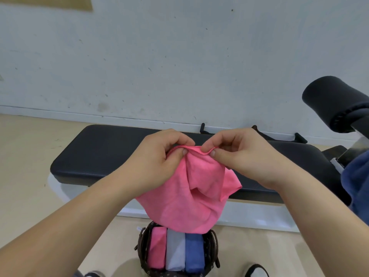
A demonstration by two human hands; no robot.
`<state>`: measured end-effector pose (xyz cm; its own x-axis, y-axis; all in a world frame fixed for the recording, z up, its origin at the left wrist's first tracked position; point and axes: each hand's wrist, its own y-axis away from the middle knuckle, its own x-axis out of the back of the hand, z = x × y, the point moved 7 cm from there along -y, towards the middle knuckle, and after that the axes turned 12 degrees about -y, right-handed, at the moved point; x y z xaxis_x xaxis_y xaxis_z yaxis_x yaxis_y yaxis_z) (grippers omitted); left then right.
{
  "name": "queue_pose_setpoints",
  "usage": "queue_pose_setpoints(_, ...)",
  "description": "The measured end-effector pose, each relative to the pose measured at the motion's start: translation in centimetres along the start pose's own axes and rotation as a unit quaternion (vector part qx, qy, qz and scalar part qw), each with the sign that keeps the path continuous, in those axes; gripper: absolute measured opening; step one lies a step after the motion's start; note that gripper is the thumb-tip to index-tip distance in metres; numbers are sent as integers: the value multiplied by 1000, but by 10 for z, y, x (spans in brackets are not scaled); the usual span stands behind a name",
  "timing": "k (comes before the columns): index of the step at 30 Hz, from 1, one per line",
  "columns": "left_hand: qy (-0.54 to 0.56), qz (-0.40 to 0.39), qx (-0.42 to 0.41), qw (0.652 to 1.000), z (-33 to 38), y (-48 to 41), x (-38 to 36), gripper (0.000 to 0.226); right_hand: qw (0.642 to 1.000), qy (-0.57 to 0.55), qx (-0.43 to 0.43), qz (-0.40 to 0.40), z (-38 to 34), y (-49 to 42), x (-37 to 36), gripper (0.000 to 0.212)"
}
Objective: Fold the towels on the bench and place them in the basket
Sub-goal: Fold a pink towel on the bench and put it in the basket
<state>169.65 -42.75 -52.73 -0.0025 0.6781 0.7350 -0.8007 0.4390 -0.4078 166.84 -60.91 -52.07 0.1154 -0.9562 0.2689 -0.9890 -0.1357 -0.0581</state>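
Black padded bench [103, 154] stood on tan floor [26, 176] by the wall. One blue towel [356, 182] lay at bench's right end. On floor before bench's front edge sat woven basket [142, 248].

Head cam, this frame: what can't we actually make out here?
1. Basket far rim, head view: hidden by the hanging pink towel.
2. Bench middle: behind left hand, right hand and the towel; anything lying there is unseen.
3. Blue cloth on the right: cut off by the frame edge; folded or not, cannot tell.
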Motion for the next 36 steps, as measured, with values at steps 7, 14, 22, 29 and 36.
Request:
queue_pose_setpoints(7, 96, 6, 49, 994, 2, 3, 6, 26, 995, -98, -10, -8, 8, 1, -3, 12)
queue_pose_setpoints(14, 45, -6, 1, 999, 11, 3, 0, 31, 986, -163, -14, 29, 18, -1, 0, 8)
queue_pose_setpoints(22, 5, -46, -26, 999, 6, 3, -9, 21, 993, -109, 36, 40, 7, 0, 5, 4)
queue_pose_setpoints(29, 33, 10, 6, 999, 2, 1, 0, 33, 998, -59, 21, 14, 10, 3, -2, 10)
queue_pose_setpoints(36, 52, -23, -14, 998, 6, 4, -9, 17, 993, -62, 40, 90, 3, 5, 7, 14)
